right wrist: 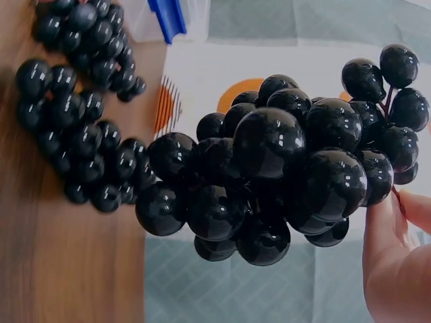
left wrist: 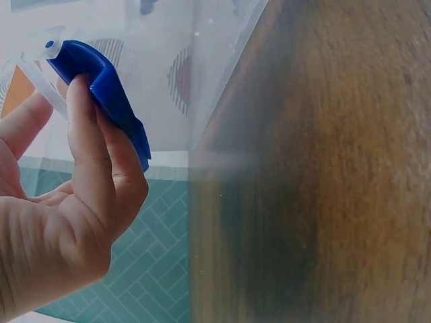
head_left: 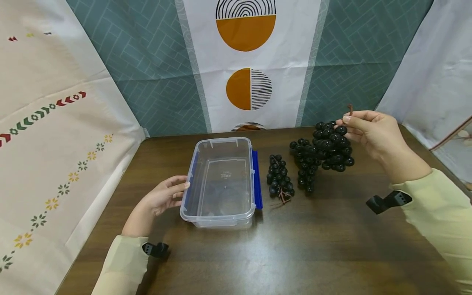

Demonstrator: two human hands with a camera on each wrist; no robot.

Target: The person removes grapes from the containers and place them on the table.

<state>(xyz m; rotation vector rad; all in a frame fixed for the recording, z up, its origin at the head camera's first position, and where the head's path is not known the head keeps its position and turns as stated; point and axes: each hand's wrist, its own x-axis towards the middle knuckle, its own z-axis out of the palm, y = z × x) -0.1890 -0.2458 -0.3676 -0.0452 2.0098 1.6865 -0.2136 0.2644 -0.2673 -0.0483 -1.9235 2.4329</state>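
My left hand [head_left: 166, 194] grips the left side of a clear plastic food container [head_left: 217, 218]. In the left wrist view its fingers curl about a blue locking flap [left wrist: 116, 97] at the rim. My right hand [head_left: 377, 133] pinches the stem of a bunch of black grapes [head_left: 334, 148], raised above the table; the berries fill much of the right wrist view. Two more grape bunches lie on the wood between container and right hand: a bunch with a brown stem [head_left: 279, 176] and another bunch [head_left: 307, 164], partly hidden by the lifted one.
Another blue flap [head_left: 257, 180] hangs open along the container's right side. The brown wooden table [head_left: 295, 254] reaches back to a teal and white patterned cloth [head_left: 158, 102]. A pale embroidered cloth [head_left: 48, 164] borders the left, a white cloth [head_left: 442, 73] the right.
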